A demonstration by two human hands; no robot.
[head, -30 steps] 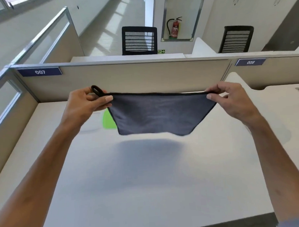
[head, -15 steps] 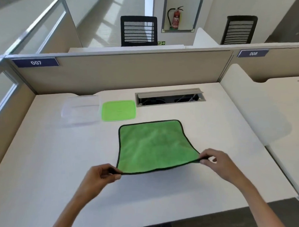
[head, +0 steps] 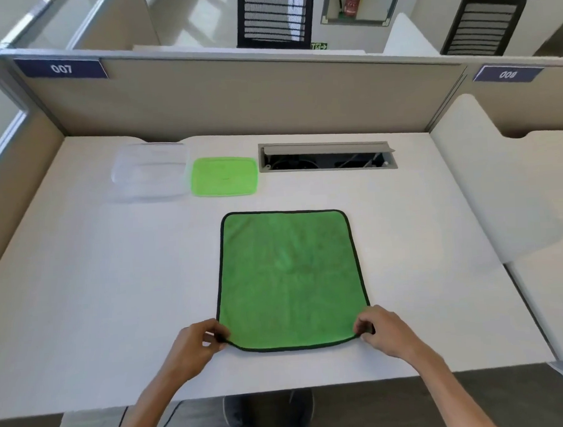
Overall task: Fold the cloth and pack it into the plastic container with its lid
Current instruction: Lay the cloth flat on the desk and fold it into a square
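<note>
I see the cloth (head: 291, 277) spread flat, green side up, on the desk (head: 100, 302), likely laid out for a clean first fold. My left hand (head: 195, 349) and right hand (head: 383, 333) each pinch a near corner, grip clamped. The clear container (head: 149, 170) and green lid (head: 224, 176) wait at the far left, near the beige partition (head: 236, 96).

A single head-worn view looks forward and steeply down from above the desk's (head: 84, 318) near edge, close over it. It faces the far partition (head: 236, 96), taking in the whole desktop and the floor below.
</note>
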